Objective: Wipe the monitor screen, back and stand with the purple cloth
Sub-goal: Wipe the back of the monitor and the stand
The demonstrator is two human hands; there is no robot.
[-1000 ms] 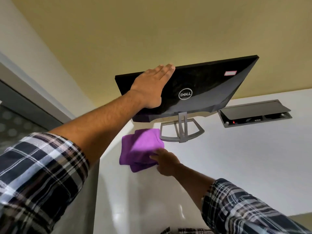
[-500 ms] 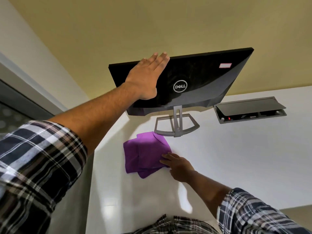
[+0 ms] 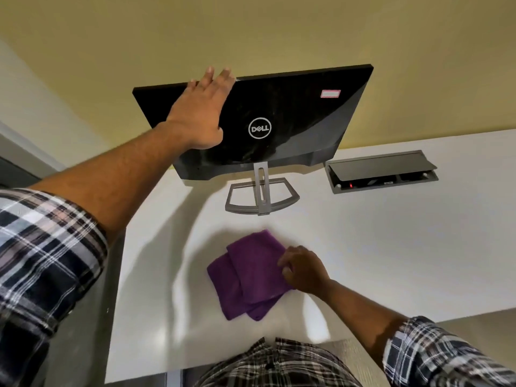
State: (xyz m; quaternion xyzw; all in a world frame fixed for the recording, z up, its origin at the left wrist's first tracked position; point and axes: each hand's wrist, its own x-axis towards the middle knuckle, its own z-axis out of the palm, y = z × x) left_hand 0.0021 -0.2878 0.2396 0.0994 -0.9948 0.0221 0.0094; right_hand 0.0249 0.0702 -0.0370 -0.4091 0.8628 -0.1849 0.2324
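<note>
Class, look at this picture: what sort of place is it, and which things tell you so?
Probably an office desk: a monitor stands on a white table with a built-in socket box.

The monitor [image 3: 293, 118] has a glossy black back with a silver round logo and a small white label edged in pink; its stand [image 3: 262, 195] is grey metal. The folded cloth [image 3: 248, 275] is deep purple. The table [image 3: 391, 247] is white, the wall [image 3: 251, 32] behind it mustard yellow. The socket box [image 3: 381, 171] is grey with a dark lid and one red light. Both sleeves [image 3: 42, 261] are plaid in black, white and grey
</note>
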